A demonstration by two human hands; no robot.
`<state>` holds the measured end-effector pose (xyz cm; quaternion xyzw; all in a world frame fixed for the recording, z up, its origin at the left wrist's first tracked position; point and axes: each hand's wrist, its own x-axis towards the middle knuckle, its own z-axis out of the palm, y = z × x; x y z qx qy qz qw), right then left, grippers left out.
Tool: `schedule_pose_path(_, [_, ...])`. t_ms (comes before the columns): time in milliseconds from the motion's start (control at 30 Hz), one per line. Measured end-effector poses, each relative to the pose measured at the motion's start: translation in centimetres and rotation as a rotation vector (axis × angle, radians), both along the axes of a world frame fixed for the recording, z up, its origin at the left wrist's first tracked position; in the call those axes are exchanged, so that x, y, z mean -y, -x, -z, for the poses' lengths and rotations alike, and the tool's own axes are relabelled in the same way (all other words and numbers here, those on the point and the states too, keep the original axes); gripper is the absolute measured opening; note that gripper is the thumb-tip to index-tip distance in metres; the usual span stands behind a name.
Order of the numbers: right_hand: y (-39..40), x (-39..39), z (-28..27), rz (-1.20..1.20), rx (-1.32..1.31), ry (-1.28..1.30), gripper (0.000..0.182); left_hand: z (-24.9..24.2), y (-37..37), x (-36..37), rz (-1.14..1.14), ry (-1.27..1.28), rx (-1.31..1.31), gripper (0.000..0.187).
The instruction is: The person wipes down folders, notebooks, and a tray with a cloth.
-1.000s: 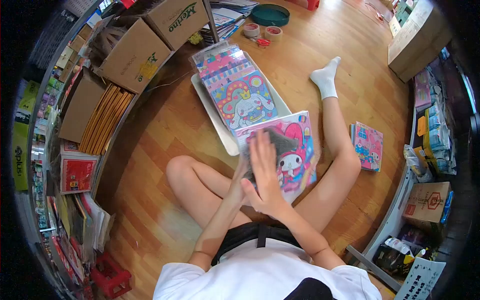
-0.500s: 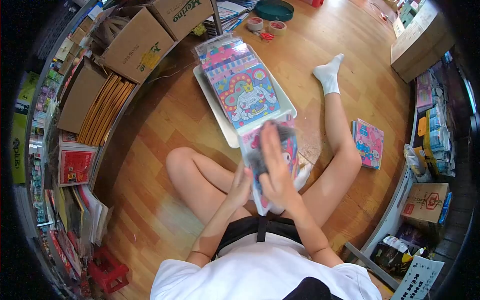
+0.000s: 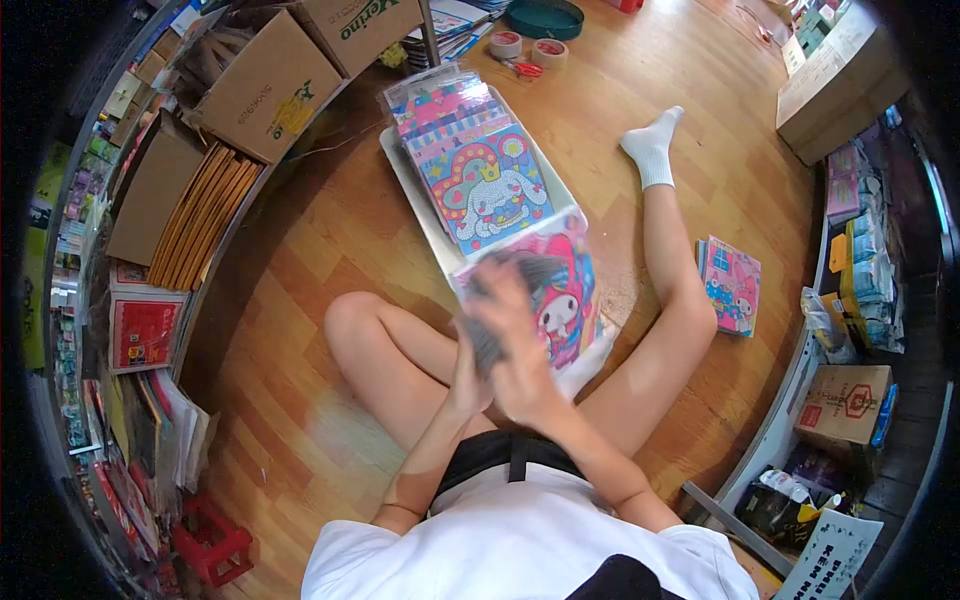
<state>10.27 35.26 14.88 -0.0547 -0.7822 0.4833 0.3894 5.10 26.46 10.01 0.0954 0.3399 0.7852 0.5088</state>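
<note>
A bright picture pack with a white long-eared cartoon figure lies tilted over my lap, its sleeve shiny. My left hand grips the pack at its lower left edge, with the thumb up. Across its face, my right hand presses a dark grey cloth; fingers and cloth are smeared by motion. Just beyond, a white tray bears a stack of similar picture packs, the top one showing a white dog figure with a crown.
More picture packs lie on the floor beyond my right leg. Tape rolls and red scissors are near a green round tray. Shelves with cardboard boxes stand left; a red crate sits lower left. Stocked shelves line the right.
The pack has turned to face up more and swung right, showing more of its picture. My right hand has slid with the cloth down and left across it.
</note>
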Motion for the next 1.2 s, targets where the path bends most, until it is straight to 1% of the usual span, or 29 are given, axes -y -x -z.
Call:
schedule_pose_path(67, [-0.8,2.1,-0.4,-0.133,0.121,-0.094,0.049,-0.6,0.3,-0.1,-0.046,-0.182,0.182,0.063])
schedule_pose_path(133, [-0.6,0.9,1.3,-0.035,0.134,-0.205,0.050,-1.4,1.1,0.1,-0.083,-0.238,0.222,0.062])
schedule_pose_path(167, [-0.6,0.0,2.1,0.011,0.138,-0.257,0.051,-1.9,1.3,0.3,-0.117,-0.210,0.201,0.062])
schedule_pose_path(200, [-1.0,-1.5,0.7,0.115,0.176,-0.193,0.054,-2.0,1.6,0.6,-0.134,-0.167,0.160,0.063])
schedule_pose_path(267, [-1.2,-4.6,1.3,0.418,0.294,-0.217,0.058,-2.1,2.2,1.0,-0.166,-0.082,0.077,0.067])
schedule_pose_path(367, [-1.3,-4.1,1.5,0.538,0.292,0.035,0.060,-2.2,2.0,0.8,-0.208,0.038,0.075,0.068])
schedule_pose_path(400, [-1.1,-2.0,0.2,0.540,0.313,-0.104,0.060,-2.3,1.9,0.5,-0.210,0.018,0.076,0.066])
schedule_pose_path(467, [-1.4,2.8,1.0,0.242,0.353,-0.222,0.060,-2.4,1.4,0.2,-0.211,-0.017,0.087,0.063])
schedule_pose_path(500, [-2.1,4.9,0.0,0.041,0.324,-0.265,0.059,0.2,1.8,0.4,-0.119,-0.272,0.252,0.064])
schedule_pose_path(533, [-2.5,6.2,-0.6,-0.068,0.330,-0.275,0.057,5.0,2.8,1.0,-0.026,-0.525,0.415,0.065])
schedule_pose_path(600, [-2.8,4.7,0.1,0.028,0.369,-0.359,0.053,5.4,3.2,1.2,0.004,-0.592,0.443,0.065])
schedule_pose_path(633, [-3.0,3.5,0.3,0.072,0.388,-0.400,0.051,1.0,2.9,0.8,-0.062,-0.404,0.311,0.063])
schedule_pose_path(667, [-3.0,1.6,0.2,0.215,0.404,-0.339,0.054,-1.6,2.7,0.6,-0.127,-0.217,0.178,0.062])
schedule_pose_path(733, [-3.1,-3.5,1.3,0.437,0.415,-0.282,0.056,-2.0,2.9,0.9,-0.199,-0.108,0.171,0.063])
schedule_pose_path(767, [-3.3,-4.0,1.3,0.486,0.390,-0.185,0.057,-2.0,2.9,0.9,-0.231,-0.055,0.169,0.064])
schedule_pose_path(833, [-3.6,-4.6,1.3,0.587,0.338,0.007,0.058,-2.0,2.9,0.5,-0.262,-0.065,0.180,0.064])
schedule_pose_path(867, [-3.6,-3.3,1.3,0.562,0.414,-0.304,0.059,-2.0,2.7,0.3,-0.278,-0.066,0.185,0.064])
schedule_pose_path(900, [-3.5,-1.3,1.9,0.378,0.417,-0.343,0.059,-2.0,2.6,0.1,-0.294,-0.064,0.193,0.064])
schedule_pose_path(933, [-3.6,1.2,2.4,0.194,0.419,-0.375,0.059,-1.0,3.0,0.3,-0.196,-0.210,0.242,0.064])
schedule_pose_path(967, [-4.3,3.9,1.9,0.054,0.396,-0.378,0.056,0.9,3.8,0.7,-0.098,-0.358,0.289,0.064])
schedule_pose_path(1000, [-4.8,5.2,1.0,-0.086,0.399,-0.373,0.056,0.9,4.4,0.5,0.001,-0.507,0.331,0.064])
schedule_pose_path(1067, [-5.0,4.4,1.1,0.023,0.400,-0.320,0.058,0.6,4.1,0.3,-0.157,-0.433,0.270,0.058])
schedule_pose_path(1100, [-5.2,3.6,1.1,0.074,0.398,-0.291,0.059,-0.4,3.9,0.3,-0.239,-0.394,0.236,0.055])
schedule_pose_path(1133, [-5.2,1.8,0.8,0.201,0.404,-0.273,0.060,-1.5,3.8,0.3,-0.251,-0.329,0.205,0.054])
schedule_pose_path(1167, [-5.0,-0.1,1.4,0.343,0.361,-0.265,0.063,-1.4,3.9,0.6,-0.259,-0.311,0.219,0.053])
schedule_pose_path(1200, [-5.4,-1.8,0.7,0.448,0.462,-0.272,0.066,-1.3,4.1,0.9,-0.265,-0.294,0.233,0.053])
